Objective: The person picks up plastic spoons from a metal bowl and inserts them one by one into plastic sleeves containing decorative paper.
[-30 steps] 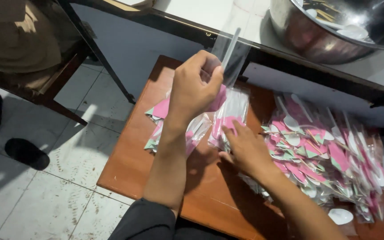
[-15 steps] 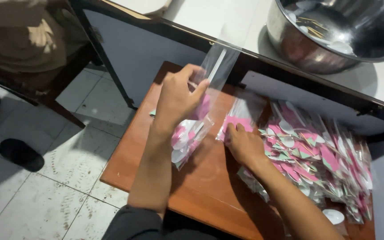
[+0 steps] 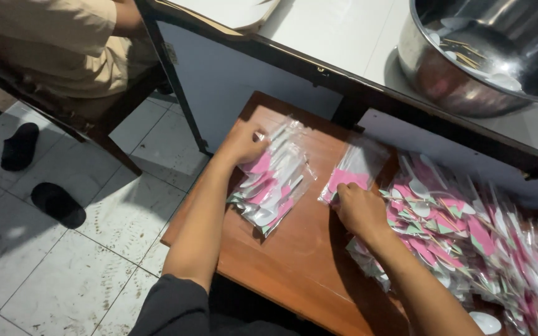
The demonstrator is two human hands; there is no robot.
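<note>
Fingers (image 3: 258,138) of the left hand (image 3: 239,146) are curled shut on the top edge of a clear packet bundle (image 3: 270,186), which now lies flat on the brown wooden counter (image 3: 294,261). Half a second ago that hand held a packet raised in the air, at about 12 o'clock above the bundle; it has since come down to the wood, so the lifted packet seems to have joined the stack, and the hand looks to be pressing or squaring it there. At 3 o'clock from the bundle, the right hand (image 3: 359,208) has barely moved. Its fingers are bent down onto a single packet with pink paper (image 3: 351,174), pinning it to the counter; whether they truly pinch it I cannot tell. Just at 3 o'clock of that hand spreads the big heap of filled packets (image 3: 462,230), pink and white, with what look like small spoons and picks inside. Farther off, at 1 o'clock, a steel bowl (image 3: 468,81) stands on the white tabletop (image 3: 337,31). Someone else sits at 10 o'clock, a beige garment (image 3: 51,31) in view.
</note>
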